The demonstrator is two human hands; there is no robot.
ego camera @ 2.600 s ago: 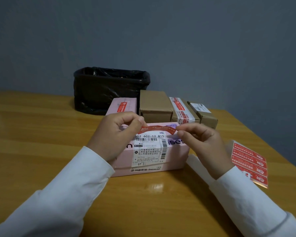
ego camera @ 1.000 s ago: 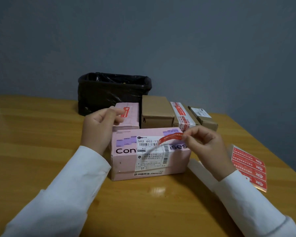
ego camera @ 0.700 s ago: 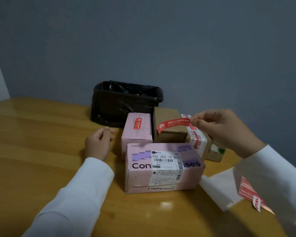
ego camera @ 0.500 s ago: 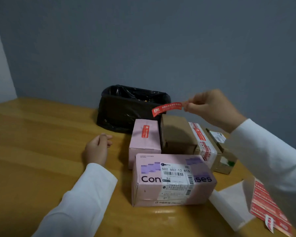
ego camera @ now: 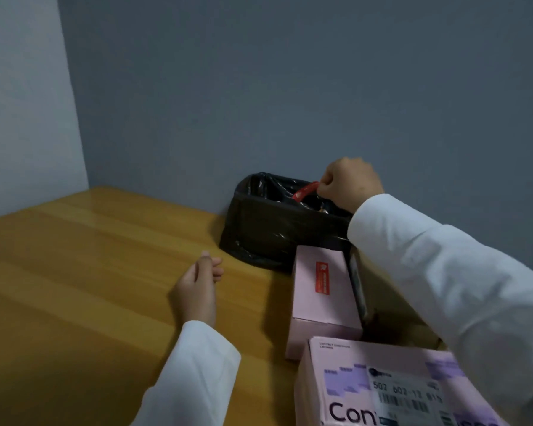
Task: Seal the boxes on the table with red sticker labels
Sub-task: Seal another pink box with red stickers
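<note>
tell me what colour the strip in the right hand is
Red. The strip, pinched by the right hand over the black bin, shows best in the head view.

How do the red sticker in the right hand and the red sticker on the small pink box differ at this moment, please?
The red sticker in the right hand hangs free and curved, pinched at one end by the right hand over the black-lined bin; the red sticker on the small pink box lies flat, stuck along the top of the small pink box. The first appears a narrow strip, the second a fuller rectangle. Both are red.
</note>
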